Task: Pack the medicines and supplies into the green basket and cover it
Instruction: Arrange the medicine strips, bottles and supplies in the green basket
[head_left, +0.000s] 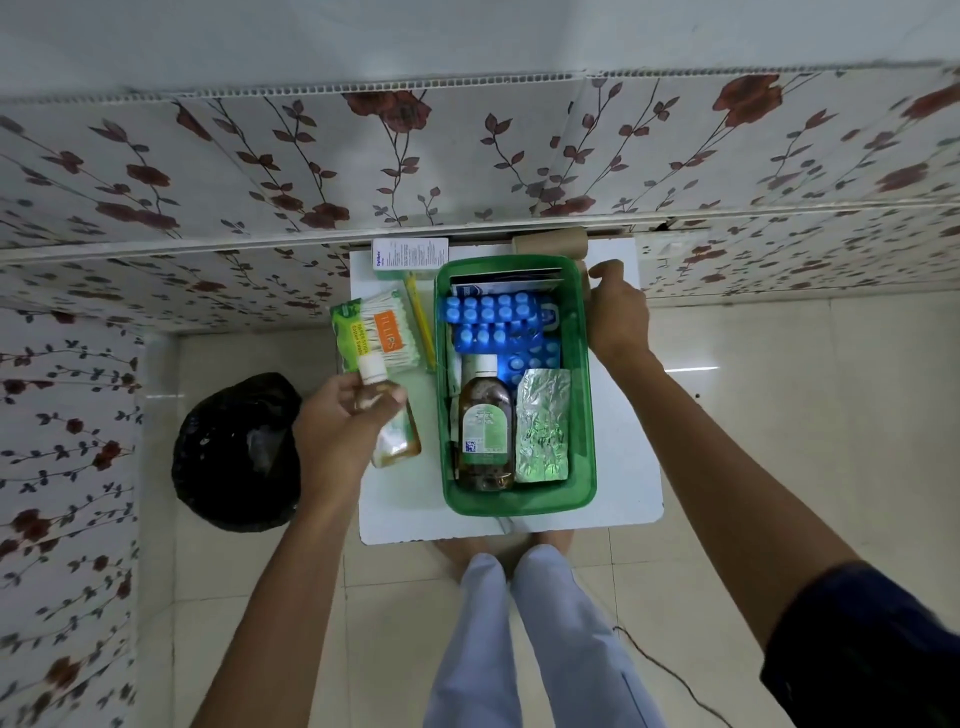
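Note:
The green basket (582, 415) stands on a small white table (623, 467). Inside lie blue blister packs (498, 322), an amber bottle with a green label (484, 426), a silver foil pack (543, 426) and a carton at the far end. My left hand (337, 415) is shut on a small amber bottle with a white cap (397, 441), held just left of the basket above the table. My right hand (615, 306) rests at the basket's far right corner, fingers curled near a brown roll (550, 244). A cotton swab pack (384, 332), a yellow pencil (421, 322) and a white medicine box (410, 253) lie left of the basket.
A black bag (234, 452) sits on the tiled floor left of the table. Floral-patterned panels (467, 156) rise behind and to the left. My legs and feet (519, 623) stand at the table's near edge. A thin cable (670, 670) runs across the floor at lower right.

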